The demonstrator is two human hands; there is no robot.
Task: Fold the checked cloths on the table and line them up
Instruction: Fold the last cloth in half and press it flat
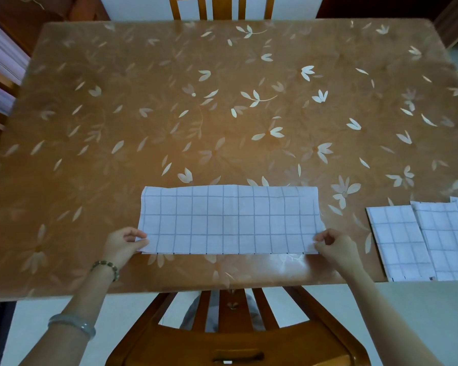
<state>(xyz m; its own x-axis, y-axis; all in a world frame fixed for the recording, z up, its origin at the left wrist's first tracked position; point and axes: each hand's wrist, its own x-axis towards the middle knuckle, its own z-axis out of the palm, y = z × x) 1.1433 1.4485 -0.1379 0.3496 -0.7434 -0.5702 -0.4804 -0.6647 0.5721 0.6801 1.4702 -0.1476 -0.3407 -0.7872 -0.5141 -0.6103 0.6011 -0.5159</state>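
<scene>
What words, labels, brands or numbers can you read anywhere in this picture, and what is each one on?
None: no word, number, label or brand shows anywhere.
The checked cloth, pinched by the left hand and right hand, bears only grid lines, as do the folded cloths.
The table cover shows only leaves and flowers.
The white stacks at the left edge are too blurred to tell.

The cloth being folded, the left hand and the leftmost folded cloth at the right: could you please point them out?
cloth being folded (230, 220): head view, middle of its top layer.
left hand (122, 245): head view, back of the hand.
leftmost folded cloth (399, 241): head view, middle of its top face.
</scene>
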